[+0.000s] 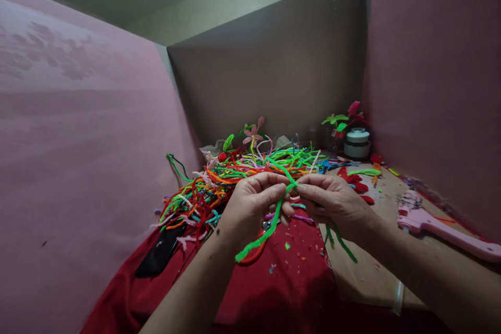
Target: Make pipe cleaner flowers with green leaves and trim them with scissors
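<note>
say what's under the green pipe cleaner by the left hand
Beneath the green pipe cleaner: red cloth and what look like red-handled scissors, partly visible; the pipe cleaner and left hand cover the rest.

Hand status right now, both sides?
Left hand: closed, thumb and finger pinching green fuzzy stems near their crossing.
Right hand: closed, fingertips pinching the green fuzzy stems on the crossing's other side.

The bare left hand (252,201) and bare right hand (336,198) have slender, bent-jointed fingers. A small, round, dark spot (218,231) marks the left wrist (230,223); behind that wrist, the left forearm (191,282) is bare and smoothly widening, like the right forearm (422,263).
</note>
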The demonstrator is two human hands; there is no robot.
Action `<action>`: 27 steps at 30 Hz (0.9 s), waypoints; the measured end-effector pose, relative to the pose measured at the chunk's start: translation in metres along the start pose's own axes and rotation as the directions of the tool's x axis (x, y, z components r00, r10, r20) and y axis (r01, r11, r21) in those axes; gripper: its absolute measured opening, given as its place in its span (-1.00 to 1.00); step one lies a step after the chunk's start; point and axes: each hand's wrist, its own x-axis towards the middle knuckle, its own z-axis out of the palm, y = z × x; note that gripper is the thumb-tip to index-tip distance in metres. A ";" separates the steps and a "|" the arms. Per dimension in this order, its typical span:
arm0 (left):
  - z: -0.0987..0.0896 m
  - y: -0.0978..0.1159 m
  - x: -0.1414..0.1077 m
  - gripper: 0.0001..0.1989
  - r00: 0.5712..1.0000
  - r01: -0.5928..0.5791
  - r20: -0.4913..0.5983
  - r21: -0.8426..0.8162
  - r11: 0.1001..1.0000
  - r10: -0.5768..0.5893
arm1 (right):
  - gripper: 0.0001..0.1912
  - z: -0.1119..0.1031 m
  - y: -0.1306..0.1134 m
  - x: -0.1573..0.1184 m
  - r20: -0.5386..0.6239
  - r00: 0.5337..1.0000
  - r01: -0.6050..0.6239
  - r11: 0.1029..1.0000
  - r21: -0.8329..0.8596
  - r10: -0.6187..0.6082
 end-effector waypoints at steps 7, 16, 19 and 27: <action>-0.002 -0.010 0.000 -0.87 0.794 -0.493 0.145 0.721 0.486 0.591 | -0.83 -0.005 0.008 0.001 0.109 0.986 -0.141 0.976 0.168 0.124; 0.005 0.001 0.007 -0.82 0.990 -0.111 -0.008 0.548 0.829 0.138 | -0.85 -0.002 0.007 -0.002 0.049 0.999 -0.006 0.982 -0.189 0.016; 0.006 0.002 0.011 -0.83 0.993 0.114 -0.038 0.229 0.967 -0.108 | -0.82 -0.002 0.007 -0.006 0.059 0.955 0.271 0.767 -0.582 -0.292; 0.002 -0.005 0.012 -0.86 0.973 0.231 0.012 -0.124 0.965 -0.231 | -0.83 -0.005 0.026 -0.010 0.366 0.630 0.472 -0.036 -0.881 -0.685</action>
